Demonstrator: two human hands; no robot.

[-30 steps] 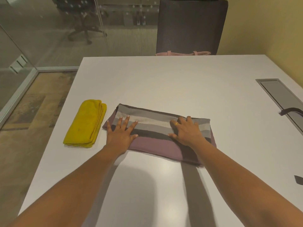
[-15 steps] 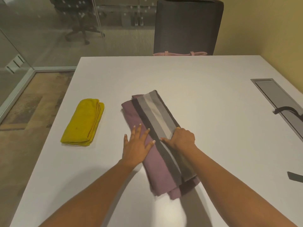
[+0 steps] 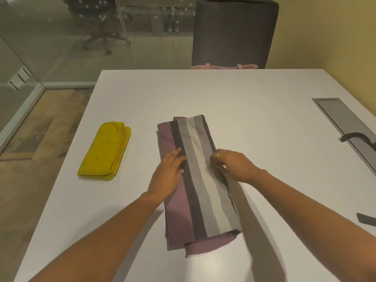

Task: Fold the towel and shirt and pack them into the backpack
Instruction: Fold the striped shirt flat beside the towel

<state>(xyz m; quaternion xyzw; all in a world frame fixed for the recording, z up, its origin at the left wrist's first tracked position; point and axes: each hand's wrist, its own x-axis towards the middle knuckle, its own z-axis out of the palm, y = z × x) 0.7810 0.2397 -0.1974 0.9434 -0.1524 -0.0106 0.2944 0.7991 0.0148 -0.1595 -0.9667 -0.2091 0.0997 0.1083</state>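
Both hands are on the folded striped shirt (image 3: 195, 180), which lies lengthwise on the white table (image 3: 254, 123), its long axis running away from the person. The left hand (image 3: 167, 174) rests flat and released on the shirt's purple left side, fingers extended and pointing toward the dark stripe, with no cloth taken up in them. The right hand (image 3: 232, 165) sits at the shirt's right edge, about halfway along it, with the fingers curled inward and a ring on one of them; it appears to pinch the grey edge of the fabric, though the contact is partly hidden by the knuckles. The shirt shows purple, dark grey, mid grey and pale stripes running along its length, and at the near end a purple layer sticks out from under the striped one. The yellow towel (image 3: 105, 149) lies already folded, well apart to the left of the shirt, nearer the table's left edge, its stacked layers visible along the right side. At the far side of the table stands a dark chair (image 3: 234, 31), and just in front of its back a pink item (image 3: 223, 67) shows above the table edge; it cannot be told what it is. A grey inset panel (image 3: 343, 121) sits in the tabletop at the right, with a dark strap (image 3: 354, 136) lying across it
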